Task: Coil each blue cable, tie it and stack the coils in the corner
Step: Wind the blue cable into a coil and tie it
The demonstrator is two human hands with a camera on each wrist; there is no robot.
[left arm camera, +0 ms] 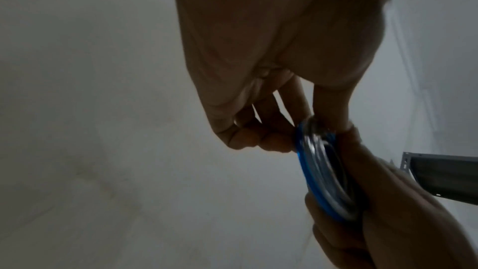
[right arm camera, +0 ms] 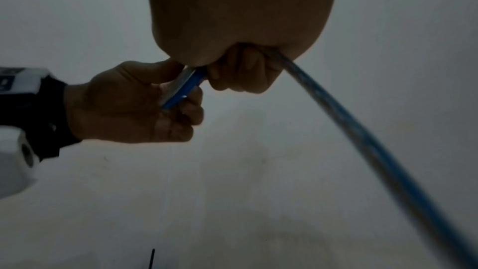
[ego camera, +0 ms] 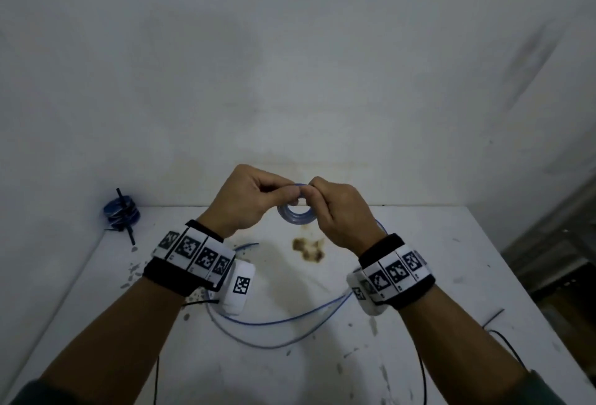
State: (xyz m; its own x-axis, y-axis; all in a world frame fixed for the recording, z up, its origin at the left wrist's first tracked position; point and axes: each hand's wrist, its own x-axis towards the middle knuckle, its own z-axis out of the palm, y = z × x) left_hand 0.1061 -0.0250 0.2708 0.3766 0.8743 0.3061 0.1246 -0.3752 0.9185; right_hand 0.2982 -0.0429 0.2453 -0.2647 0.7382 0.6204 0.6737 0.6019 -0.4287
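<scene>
While raised, both hands (ego camera: pixel 287 201) pinch the blue coil (ego camera: pixel 294 213).

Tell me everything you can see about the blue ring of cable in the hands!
The blue cable coil is a small ring of several turns of thin, shiny, plastic-looking cable with a hole in the middle. It is held up above the white table, not resting on it. The left hand and the right hand pinch its top edge. A loose length runs from the right hand down to long curves on the table.

Both forearms raised, L hand (ego camera: pixel 246 199) & R hand (ego camera: pixel 338 211) fingers curled, tips pinched together.
</scene>
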